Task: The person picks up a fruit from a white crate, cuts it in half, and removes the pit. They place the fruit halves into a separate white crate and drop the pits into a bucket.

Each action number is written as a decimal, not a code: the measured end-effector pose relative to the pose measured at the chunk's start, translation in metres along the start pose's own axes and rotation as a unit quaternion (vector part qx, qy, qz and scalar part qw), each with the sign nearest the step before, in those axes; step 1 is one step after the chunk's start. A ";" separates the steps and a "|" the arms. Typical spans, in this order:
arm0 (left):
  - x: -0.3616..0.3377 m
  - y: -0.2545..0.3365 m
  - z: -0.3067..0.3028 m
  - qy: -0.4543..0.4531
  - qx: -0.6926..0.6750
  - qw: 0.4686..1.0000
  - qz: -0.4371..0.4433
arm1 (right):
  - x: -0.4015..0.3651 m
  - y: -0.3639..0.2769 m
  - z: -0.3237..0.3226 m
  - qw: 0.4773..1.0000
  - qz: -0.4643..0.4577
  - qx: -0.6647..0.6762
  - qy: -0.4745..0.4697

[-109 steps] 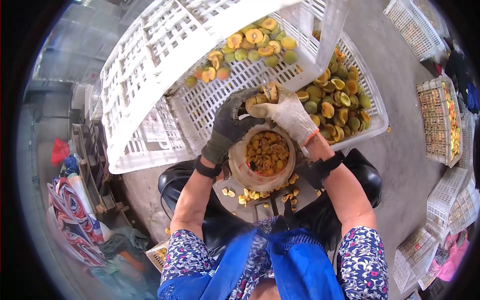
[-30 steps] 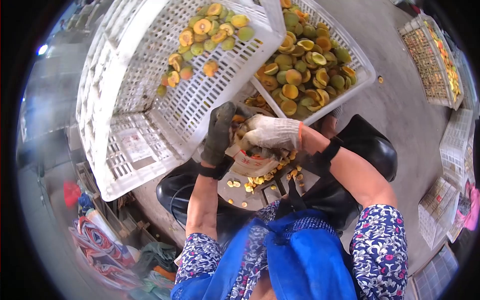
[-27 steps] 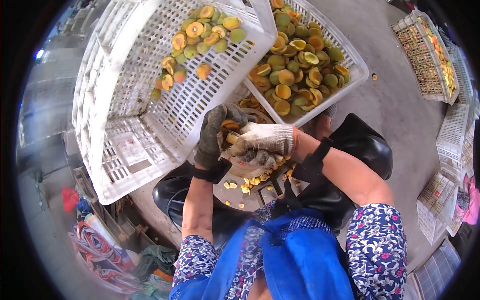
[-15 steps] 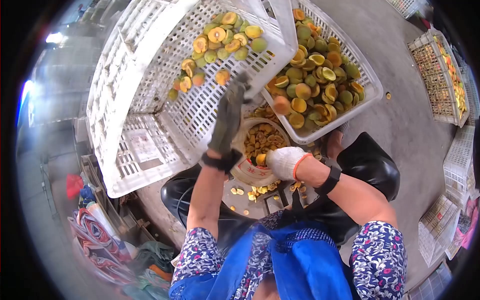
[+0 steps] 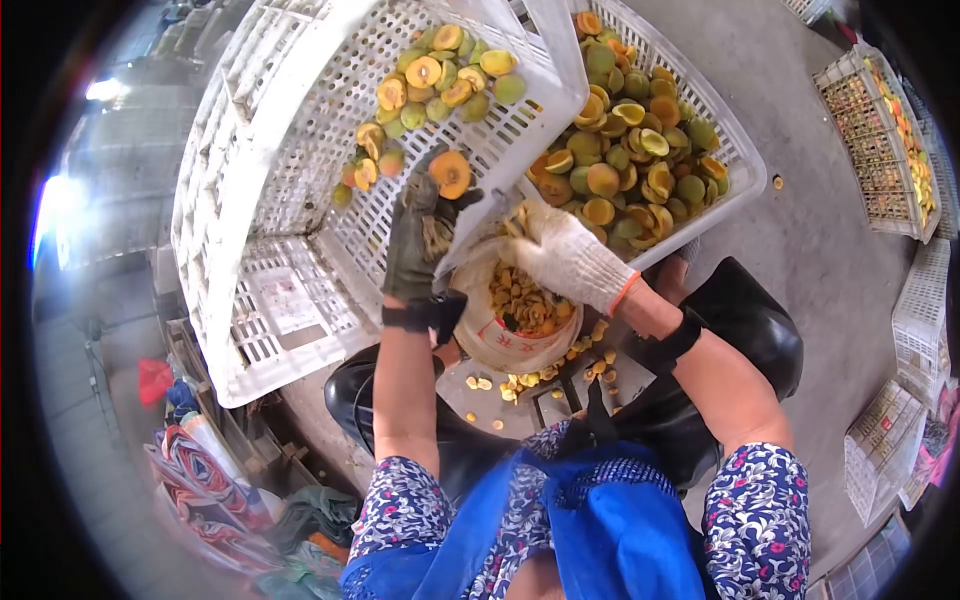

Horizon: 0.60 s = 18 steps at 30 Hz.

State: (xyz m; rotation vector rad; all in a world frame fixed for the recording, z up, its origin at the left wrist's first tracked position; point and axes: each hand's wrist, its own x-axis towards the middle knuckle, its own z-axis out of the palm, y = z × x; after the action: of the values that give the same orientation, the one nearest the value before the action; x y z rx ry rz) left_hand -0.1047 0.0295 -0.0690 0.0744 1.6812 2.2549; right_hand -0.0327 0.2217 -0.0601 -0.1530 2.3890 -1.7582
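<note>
My left hand (image 5: pixel 425 225), in a dark green glove, holds a peach half (image 5: pixel 451 174) by its fingertips, orange cut face up, in front of the tilted white crate (image 5: pixel 300 240). More green-and-yellow peach halves (image 5: pixel 438 90) lie in that crate. My right hand (image 5: pixel 570 252), in a white knitted glove with an orange cuff, is closed above the rim of a pale bucket (image 5: pixel 515 350). What its fingers hold is hard to make out. Brownish-orange pits and scraps (image 5: pixel 525 300) fill the bucket.
Beyond my right hand stands a white crate (image 5: pixel 740 190) heaped with hollowed peach halves (image 5: pixel 640 150). Scraps (image 5: pixel 530 382) litter the floor around the bucket. Another filled crate (image 5: pixel 880 150) stands far right; cloths and sacks (image 5: pixel 205 480) lie at lower left.
My left hand has turned and now shows a peach half at its fingertips. My right hand has moved up from inside the bucket to above its rim.
</note>
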 end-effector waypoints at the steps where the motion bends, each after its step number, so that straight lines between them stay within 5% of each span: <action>1: -0.010 -0.002 0.010 -0.006 -0.042 0.999 0.011 | -0.001 0.002 0.005 1.000 0.002 0.001 -0.001; 3: -0.018 -0.009 0.020 -0.008 -0.069 0.997 0.028 | -0.002 0.013 0.014 0.966 -0.200 -0.120 0.114; 6: -0.030 -0.013 0.037 -0.014 -0.014 0.999 0.050 | -0.004 0.022 0.018 0.904 -0.287 -0.301 0.096; 13: -0.037 -0.018 0.054 0.005 0.040 0.997 0.073 | -0.007 0.021 0.022 0.900 -0.266 -0.336 0.076; 15: -0.039 -0.020 0.063 0.019 0.035 0.996 0.075 | -0.006 0.023 0.027 0.957 -0.195 -0.206 0.057; 18: -0.039 -0.023 0.061 0.016 0.032 0.997 0.070 | -0.008 0.021 0.020 0.931 -0.249 -0.267 0.029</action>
State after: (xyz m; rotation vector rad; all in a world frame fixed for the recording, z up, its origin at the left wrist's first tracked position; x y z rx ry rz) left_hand -0.0480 0.0806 -0.0659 0.1779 1.8177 2.3117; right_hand -0.0210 0.2111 -0.0857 -0.8528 3.0072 -1.2046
